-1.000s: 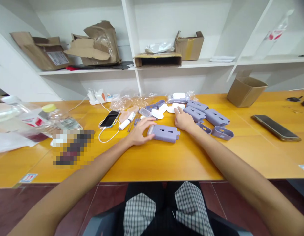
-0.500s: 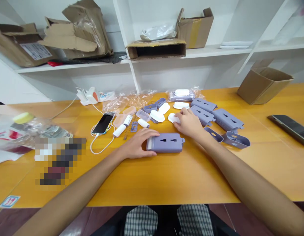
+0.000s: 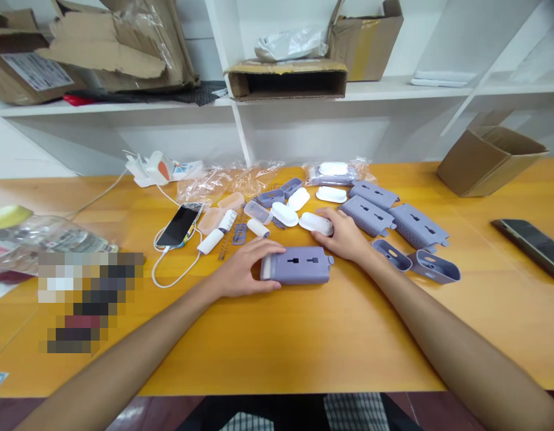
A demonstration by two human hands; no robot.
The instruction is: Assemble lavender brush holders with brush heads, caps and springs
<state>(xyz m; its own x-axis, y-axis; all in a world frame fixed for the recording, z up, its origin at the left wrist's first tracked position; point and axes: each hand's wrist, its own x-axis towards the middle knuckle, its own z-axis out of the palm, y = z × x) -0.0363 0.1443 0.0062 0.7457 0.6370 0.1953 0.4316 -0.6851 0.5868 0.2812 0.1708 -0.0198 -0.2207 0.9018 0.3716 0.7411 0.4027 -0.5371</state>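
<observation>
My left hand (image 3: 243,268) grips the left end of a purple plastic housing (image 3: 301,265), thumb at the near side and fingers at the far side. The housing lies flat on the table, two dark keyhole slots facing up and a small tab at its right end. A pale translucent piece shows at the end inside my left hand. My right hand (image 3: 344,235) is closed on the right end of a white oval brush head (image 3: 316,223), whose bristly-looking face is turned up. Left of it lie more white oval pieces (image 3: 285,214) and a white roller (image 3: 258,228).
Several purple housings (image 3: 369,215) and two hollow purple end cups (image 3: 435,266) lie to the right. A charging phone (image 3: 180,225), translucent caps (image 3: 258,212) and small springs are on the left. A cardboard box (image 3: 490,152) and another phone (image 3: 530,246) stand or lie farther right.
My right hand has taken hold of the white oval brush head, and its textured face now shows upward. My left hand keeps its grip on the housing. The camera view has shifted slightly.
</observation>
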